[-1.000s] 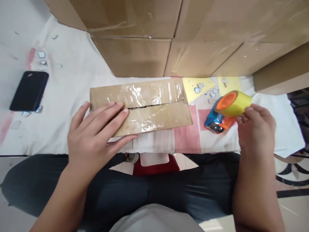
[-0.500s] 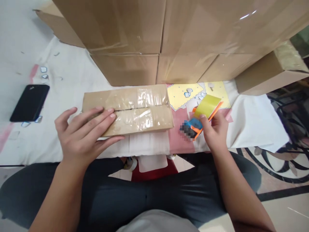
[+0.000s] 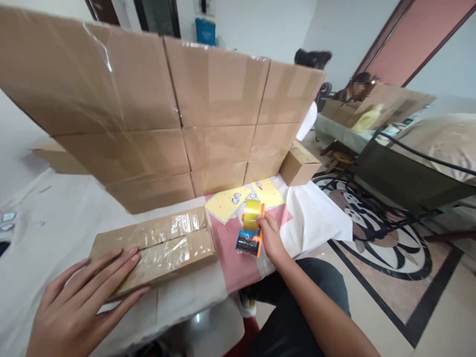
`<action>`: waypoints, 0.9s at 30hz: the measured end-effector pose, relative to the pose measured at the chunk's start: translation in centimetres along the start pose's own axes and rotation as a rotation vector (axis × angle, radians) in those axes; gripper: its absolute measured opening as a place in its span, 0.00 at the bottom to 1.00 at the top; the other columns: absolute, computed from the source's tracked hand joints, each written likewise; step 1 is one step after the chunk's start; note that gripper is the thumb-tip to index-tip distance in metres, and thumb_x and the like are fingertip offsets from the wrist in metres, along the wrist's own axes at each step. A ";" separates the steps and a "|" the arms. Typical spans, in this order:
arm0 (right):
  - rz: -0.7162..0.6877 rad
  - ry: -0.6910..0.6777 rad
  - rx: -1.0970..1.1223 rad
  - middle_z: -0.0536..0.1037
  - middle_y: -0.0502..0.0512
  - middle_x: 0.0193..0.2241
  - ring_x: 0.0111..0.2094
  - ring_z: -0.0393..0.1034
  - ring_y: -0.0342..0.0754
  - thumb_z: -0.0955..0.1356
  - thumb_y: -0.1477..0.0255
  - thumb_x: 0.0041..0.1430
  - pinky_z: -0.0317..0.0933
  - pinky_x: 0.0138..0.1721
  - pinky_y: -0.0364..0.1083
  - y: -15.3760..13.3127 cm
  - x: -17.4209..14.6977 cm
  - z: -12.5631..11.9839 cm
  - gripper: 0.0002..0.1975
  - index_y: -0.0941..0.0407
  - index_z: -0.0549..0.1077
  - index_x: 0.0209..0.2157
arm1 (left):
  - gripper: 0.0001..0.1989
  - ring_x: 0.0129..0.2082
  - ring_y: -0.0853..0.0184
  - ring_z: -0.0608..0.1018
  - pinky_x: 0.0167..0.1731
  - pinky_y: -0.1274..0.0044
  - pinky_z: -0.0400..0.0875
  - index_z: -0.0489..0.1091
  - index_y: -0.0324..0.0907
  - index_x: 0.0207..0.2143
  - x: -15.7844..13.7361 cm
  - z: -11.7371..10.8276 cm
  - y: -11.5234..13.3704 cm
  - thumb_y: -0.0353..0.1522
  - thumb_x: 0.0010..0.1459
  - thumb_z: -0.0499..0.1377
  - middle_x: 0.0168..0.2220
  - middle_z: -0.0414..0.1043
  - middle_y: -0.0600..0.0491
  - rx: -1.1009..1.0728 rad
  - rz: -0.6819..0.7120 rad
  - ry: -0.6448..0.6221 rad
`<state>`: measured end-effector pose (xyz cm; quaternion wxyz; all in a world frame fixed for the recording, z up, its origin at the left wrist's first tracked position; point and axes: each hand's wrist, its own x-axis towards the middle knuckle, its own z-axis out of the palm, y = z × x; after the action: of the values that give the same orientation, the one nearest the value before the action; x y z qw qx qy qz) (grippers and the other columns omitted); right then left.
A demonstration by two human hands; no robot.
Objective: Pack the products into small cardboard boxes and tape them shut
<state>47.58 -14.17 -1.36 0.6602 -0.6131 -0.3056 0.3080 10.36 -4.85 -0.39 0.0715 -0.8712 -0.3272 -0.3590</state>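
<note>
A long flat cardboard box (image 3: pixel 163 248) lies on the cloth-covered table, with shiny clear tape along its top seam. My left hand (image 3: pixel 85 287) rests on the box's left end, fingers stretched out over the top and thumb along the near side. To the right of the box, my right hand (image 3: pixel 270 237) grips an orange and blue tape dispenser (image 3: pixel 250 239) loaded with a yellowish roll of tape. The dispenser is held above the red and yellow printed part of the cloth, apart from the box.
Behind the box stands a wall of stacked, taped cartons (image 3: pixel 219 109). A smaller carton (image 3: pixel 300 164) sits at the table's right end. Beyond it are a dark folding chair (image 3: pixel 394 183), a patterned floor and a person (image 3: pixel 359 89) near another table.
The view has swung up and to the right, bringing more of the room into sight. My left hand stays on the box. The tape dispenser has turned in my right hand.
</note>
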 end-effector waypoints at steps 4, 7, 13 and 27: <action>-0.067 0.094 -0.118 0.70 0.50 0.26 0.30 0.63 0.47 0.65 0.55 0.61 0.61 0.33 0.46 1.5 0.7 -1.0 0.19 0.54 0.66 0.25 | 0.40 0.48 0.44 0.81 0.50 0.51 0.67 0.60 0.66 0.67 0.3 -0.1 -0.4 0.38 0.51 0.64 0.57 0.74 0.63 -0.012 0.072 0.033; -0.096 0.085 -0.227 0.67 0.50 0.24 0.28 0.61 0.46 0.62 0.49 0.62 0.57 0.29 0.45 2.8 1.1 -2.0 0.24 0.54 0.64 0.25 | 0.36 0.47 0.46 0.81 0.49 0.54 0.70 0.67 0.63 0.63 -0.1 0.0 -1.3 0.34 0.50 0.64 0.54 0.78 0.58 -0.064 0.134 0.104; -0.087 0.154 -0.326 0.58 0.47 0.14 0.20 0.53 0.43 0.64 0.43 0.55 0.44 0.23 0.45 2.7 1.6 -5.0 0.31 0.53 0.57 0.15 | 0.16 0.40 0.54 0.81 0.45 0.60 0.75 0.77 0.46 0.47 -3.4 -0.2 0.4 0.36 0.64 0.53 0.35 0.81 0.50 -0.076 -0.463 0.647; -0.315 0.362 -0.341 0.56 0.45 0.17 0.24 0.51 0.43 0.60 0.52 0.60 0.44 0.28 0.46 -0.7 2.3 -6.4 0.24 0.53 0.55 0.19 | 0.14 0.22 0.68 0.74 0.27 0.74 0.72 0.68 0.40 0.33 -5.9 -0.4 1.5 0.42 0.53 0.61 0.23 0.72 0.56 -0.551 -0.931 0.778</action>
<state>53.98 -16.38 -1.01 0.6313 -0.7050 -0.3216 0.0316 7.89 -9.20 -3.89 -0.2035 -0.4321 -0.5158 -0.7112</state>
